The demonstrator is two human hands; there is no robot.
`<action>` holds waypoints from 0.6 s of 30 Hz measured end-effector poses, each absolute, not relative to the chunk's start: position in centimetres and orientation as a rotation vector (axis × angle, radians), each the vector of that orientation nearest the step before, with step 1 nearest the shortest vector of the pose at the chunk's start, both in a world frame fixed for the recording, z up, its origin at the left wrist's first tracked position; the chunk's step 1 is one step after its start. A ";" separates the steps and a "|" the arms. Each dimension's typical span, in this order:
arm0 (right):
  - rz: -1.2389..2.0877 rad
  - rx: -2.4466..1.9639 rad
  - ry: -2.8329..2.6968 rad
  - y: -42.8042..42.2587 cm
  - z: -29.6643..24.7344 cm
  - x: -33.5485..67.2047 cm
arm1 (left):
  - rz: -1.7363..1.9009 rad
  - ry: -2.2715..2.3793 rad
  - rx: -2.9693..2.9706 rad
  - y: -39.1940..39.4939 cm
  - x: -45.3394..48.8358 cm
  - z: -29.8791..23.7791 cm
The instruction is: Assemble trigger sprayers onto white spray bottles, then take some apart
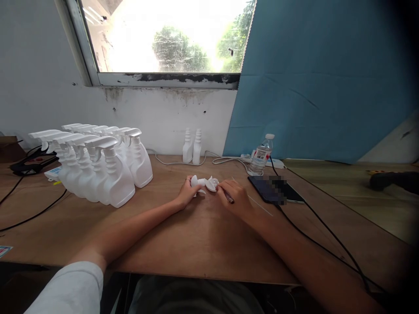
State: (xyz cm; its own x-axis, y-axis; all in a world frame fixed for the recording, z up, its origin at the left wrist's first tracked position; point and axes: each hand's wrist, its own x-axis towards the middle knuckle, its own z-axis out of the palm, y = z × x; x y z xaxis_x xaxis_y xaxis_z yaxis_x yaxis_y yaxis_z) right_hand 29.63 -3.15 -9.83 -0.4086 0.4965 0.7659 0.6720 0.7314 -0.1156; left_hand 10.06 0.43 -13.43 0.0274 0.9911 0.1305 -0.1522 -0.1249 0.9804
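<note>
Over the middle of the table, my left hand [187, 193] is closed around a white spray trigger head [195, 182]. A white rounded piece [212, 183] sits at its right end, beside my right fingertips; whether it is part of the head I cannot tell. My right hand [237, 197] is closed on a slim dark tool with a reddish-brown handle [230, 199], its tip hidden at the white piece. Under and beyond the right hand, a thin pale tube [262, 206] lies on the wood.
Rows of white spray bottles [119, 179] with trigger heads stand at the left. Two white bottles without heads [197, 148] stand by the wall. To the right are a water bottle [260, 155], a dark phone [263, 189] and black cables [327, 218] across the wooden table [183, 244].
</note>
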 end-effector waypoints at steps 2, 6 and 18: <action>-0.270 -0.934 -2.063 -2.9 -9.7 30.1 | 1.338 1.081 1.304 0.4 10.1 -13.6; -0.267 -1.028 -2.025 -2.6 -9.9 30.3 | 1.330 1.195 1.452 0.4 10.1 -13.6; -0.192 -1.216 -1.992 -2.4 -9.7 30.4 | 1.262 1.224 1.920 1.5 9.7 -8.9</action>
State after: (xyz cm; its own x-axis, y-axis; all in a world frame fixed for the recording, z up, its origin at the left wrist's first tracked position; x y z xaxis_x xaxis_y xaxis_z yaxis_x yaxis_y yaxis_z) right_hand 30.41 -2.37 -9.66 -0.2392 0.6905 0.6826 0.8082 0.5312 -0.2542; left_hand 9.69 1.54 -8.89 0.1524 0.8929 0.4236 0.3962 -0.4479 0.8015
